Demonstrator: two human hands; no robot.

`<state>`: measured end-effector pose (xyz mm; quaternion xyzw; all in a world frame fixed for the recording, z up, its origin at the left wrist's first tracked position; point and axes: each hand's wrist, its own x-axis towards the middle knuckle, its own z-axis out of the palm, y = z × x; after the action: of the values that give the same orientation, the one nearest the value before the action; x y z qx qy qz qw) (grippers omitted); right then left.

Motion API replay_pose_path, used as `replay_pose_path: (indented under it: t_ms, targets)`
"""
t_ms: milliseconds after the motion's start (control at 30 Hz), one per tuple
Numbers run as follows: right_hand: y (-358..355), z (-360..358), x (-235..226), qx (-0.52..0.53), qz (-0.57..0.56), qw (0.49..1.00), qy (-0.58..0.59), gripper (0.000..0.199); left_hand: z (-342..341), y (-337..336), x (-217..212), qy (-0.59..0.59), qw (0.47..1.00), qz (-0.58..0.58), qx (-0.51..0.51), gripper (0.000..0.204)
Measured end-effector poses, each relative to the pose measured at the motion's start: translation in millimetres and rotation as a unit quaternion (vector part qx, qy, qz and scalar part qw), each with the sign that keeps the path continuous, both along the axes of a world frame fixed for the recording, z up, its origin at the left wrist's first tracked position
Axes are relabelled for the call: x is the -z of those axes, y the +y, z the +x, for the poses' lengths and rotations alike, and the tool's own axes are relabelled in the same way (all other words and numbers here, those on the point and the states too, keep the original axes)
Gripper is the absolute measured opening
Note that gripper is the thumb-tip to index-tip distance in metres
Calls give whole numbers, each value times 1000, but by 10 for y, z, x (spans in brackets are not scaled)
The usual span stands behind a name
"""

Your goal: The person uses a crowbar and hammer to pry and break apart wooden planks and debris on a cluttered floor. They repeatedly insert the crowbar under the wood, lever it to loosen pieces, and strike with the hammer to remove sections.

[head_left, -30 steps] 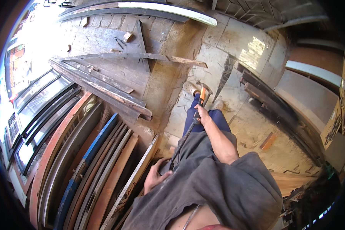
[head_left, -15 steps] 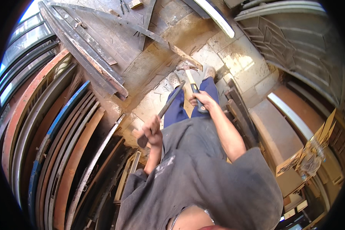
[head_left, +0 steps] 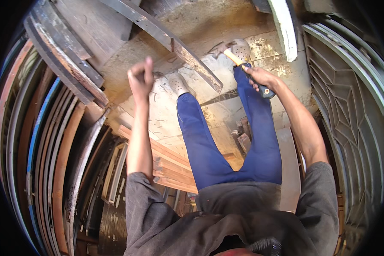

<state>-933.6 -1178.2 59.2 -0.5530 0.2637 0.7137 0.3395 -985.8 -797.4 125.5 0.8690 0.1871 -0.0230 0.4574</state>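
Fingers of our right hand (head_left: pixel 260 77) wrap tightly around the dark rubber grip of a claw hammer with a pale wooden shaft and steel head (head_left: pixel 230 52); fingers of our left hand (head_left: pixel 140 79) curl into a loose fist, raised and holding nothing we can make out.

Nearest us, our grey shirt and blue trousers (head_left: pixel 226 141) fill the lower middle. Beneath our knees lies a small stack of reddish wooden planks (head_left: pixel 166 164); we count about four.

Farther out, the one hammer sits just above our right shoe (head_left: pixel 242 49), its head pointing left. We judge it stiff and head-heavy, so the rubber end of the handle is the sure place to hold; the bare wood would slip more.

One long weathered wooden batten (head_left: pixel 175 42) crosses the concrete floor (head_left: pixel 200 21) beyond our two shoes. Curved metal and wood frames (head_left: pixel 51 149) stand stacked at far left, too many to count.
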Motion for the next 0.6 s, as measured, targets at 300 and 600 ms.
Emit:
replay_pose_path:
  t_ms: [300, 600]
  targets:
    - [189, 547, 696, 58, -22, 998, 12, 38, 914, 643, 1687, 35, 908, 311, -278, 55]
    - [197, 770, 575, -53, 46, 991, 110, 37, 860, 546, 2062, 118, 904, 291, -289, 64]
